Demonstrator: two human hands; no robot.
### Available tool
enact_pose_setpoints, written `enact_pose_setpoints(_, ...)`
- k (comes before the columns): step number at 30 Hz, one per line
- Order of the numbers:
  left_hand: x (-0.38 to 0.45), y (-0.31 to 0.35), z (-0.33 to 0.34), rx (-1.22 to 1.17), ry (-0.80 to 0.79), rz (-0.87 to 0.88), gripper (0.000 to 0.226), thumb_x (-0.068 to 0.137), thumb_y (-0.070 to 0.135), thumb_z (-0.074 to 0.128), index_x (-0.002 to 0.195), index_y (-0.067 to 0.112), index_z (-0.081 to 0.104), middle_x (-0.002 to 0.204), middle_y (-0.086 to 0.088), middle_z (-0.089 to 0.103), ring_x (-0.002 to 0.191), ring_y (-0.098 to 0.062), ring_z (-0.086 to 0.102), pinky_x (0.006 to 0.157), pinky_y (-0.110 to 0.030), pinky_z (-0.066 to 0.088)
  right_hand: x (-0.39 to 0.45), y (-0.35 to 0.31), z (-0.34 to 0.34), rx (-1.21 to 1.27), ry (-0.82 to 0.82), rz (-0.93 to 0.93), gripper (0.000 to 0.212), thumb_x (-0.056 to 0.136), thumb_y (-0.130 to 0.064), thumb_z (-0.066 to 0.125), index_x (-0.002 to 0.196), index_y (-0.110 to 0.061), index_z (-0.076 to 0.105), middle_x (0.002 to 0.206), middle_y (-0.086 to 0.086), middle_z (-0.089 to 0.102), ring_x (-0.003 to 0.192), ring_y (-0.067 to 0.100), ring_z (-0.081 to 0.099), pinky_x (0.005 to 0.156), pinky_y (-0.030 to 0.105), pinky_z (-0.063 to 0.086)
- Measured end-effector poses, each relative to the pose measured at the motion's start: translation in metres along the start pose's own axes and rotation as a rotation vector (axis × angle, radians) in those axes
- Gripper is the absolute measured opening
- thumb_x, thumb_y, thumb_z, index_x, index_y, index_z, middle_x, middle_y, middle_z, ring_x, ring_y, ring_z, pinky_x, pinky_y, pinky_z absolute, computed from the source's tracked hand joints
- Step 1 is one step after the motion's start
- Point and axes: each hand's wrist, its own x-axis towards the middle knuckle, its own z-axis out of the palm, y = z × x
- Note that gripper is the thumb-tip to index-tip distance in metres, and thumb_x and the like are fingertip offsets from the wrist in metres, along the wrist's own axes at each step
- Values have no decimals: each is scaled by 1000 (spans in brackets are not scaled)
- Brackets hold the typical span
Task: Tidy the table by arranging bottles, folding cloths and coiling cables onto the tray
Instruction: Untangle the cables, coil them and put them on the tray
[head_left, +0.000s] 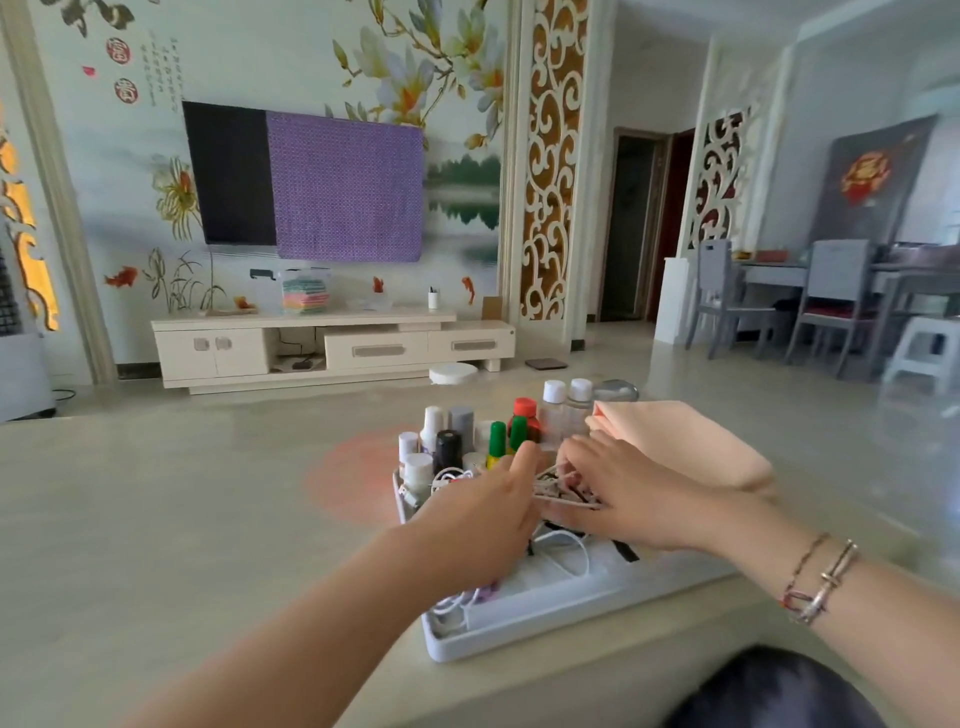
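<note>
1. The white tray (524, 621) is sitting on the table (156, 519), bottles (457, 441) standing at its far end.
2. Both hands, left (483, 512) and right (623, 493), are pinching a tangled cable bundle (563, 488) above the tray (fingers curled).
3. A peach cloth (680, 441) is lying just right of the tray.

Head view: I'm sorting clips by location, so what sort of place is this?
Most likely a home living room: a wall-mounted TV above a low cabinet, with a dining table and chairs to the right.
</note>
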Motion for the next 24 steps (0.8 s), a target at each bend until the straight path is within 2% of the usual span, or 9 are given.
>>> enact_pose_setpoints(2,-2,0,13,91,14,-18,28,100,21,37,127,16,31,112,-3,48,87,-27,57,64,-37,41,-5,1,10,-33,0,-3,52,83,-80,29,105,-34,40,100,-19,39,100,10,38,97,30,36)
enact_pose_setpoints(4,-5,-3,25,168,13,-30,36,100,26,36,134,18,28,124,-3,43,108,-26,53,78,-34,41,-8,-1,21,-34,-37,-19,70,82,-82,24,130,-32,37,123,-16,38,116,9,34,106,33,32)
enact_pose_setpoints(6,-10,-7,36,239,17,-58,43,100,31,34,140,19,26,132,-3,36,115,-27,44,93,-33,38,-12,-4,31,-33,-35,-37,79,84,-80,20,145,-30,23,141,-14,30,131,9,25,112,33,24)
enact_pose_setpoints(10,-15,-1,44,213,88,-80,62,83,49,19,136,23,35,131,-2,35,111,-30,41,98,-39,40,-22,-4,40,-82,61,-32,66,95,-64,13,149,-27,21,150,-12,23,138,9,18,116,30,14)
enact_pose_setpoints(11,-15,0,45,183,78,-95,61,83,50,21,138,25,31,135,0,30,116,-29,36,102,-38,36,-25,-4,39,-78,75,-22,63,97,-61,13,148,-26,22,149,-13,23,138,8,18,117,29,13)
enact_pose_setpoints(13,-15,0,44,145,48,-114,59,89,50,41,141,27,26,140,3,22,123,-27,28,106,-37,28,-29,-3,38,-55,77,-17,60,97,-58,14,148,-27,23,150,-14,21,140,5,14,117,26,7)
enact_pose_setpoints(15,-17,1,39,137,46,-129,67,88,54,51,143,27,24,143,4,19,127,-26,24,109,-37,26,-32,-4,38,-21,50,-19,61,97,-55,15,150,-27,19,155,-15,12,144,2,4,117,24,1)
enact_pose_setpoints(19,-25,0,32,141,32,-147,82,83,65,52,147,28,18,148,7,14,134,-26,20,113,-39,21,-38,-13,37,10,15,-39,60,99,-48,14,154,-28,5,158,-19,-10,141,-7,-19,110,14,-17)
enact_pose_setpoints(24,-41,-8,32,132,73,-145,98,76,77,50,150,33,5,153,11,7,141,-22,11,118,-40,13,-55,-18,32,0,84,-58,60,100,-49,21,154,-26,7,158,-18,-7,142,-7,-16,113,14,-15)
